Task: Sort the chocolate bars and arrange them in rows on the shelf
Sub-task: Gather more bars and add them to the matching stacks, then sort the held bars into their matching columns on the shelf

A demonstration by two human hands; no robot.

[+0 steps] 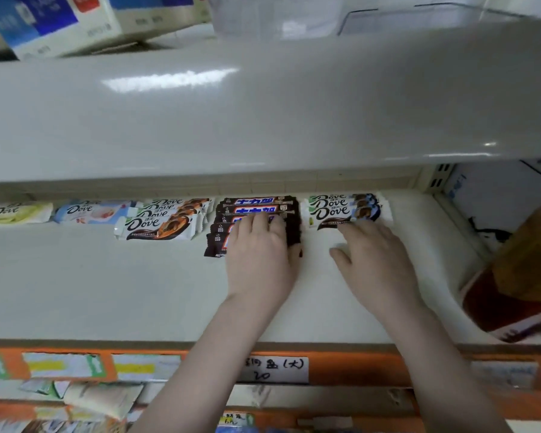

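On the white shelf (pixel 107 282), chocolate bars lie in rows along the back. A row of dark brown bars with blue lettering (pixel 256 210) sits in the middle, and my left hand (pixel 260 257) rests flat on its front bars. To the right lies a stack of white Dove bars with blue ends (pixel 344 210); my right hand (pixel 375 257) touches its front bar with straight fingertips. Left of the brown bars are white Dove bars with orange ends (pixel 160 226), then a light blue Dove bar (pixel 88 212) and a pale green Dove bar (pixel 16 212).
An upper shelf (pixel 263 104) overhangs the back of the rows. A red and brown package (pixel 512 285) stands at the shelf's right end. The orange front rail (pixel 200 367) carries price labels. Blue and white boxes (pixel 60 23) sit on top at the upper left.
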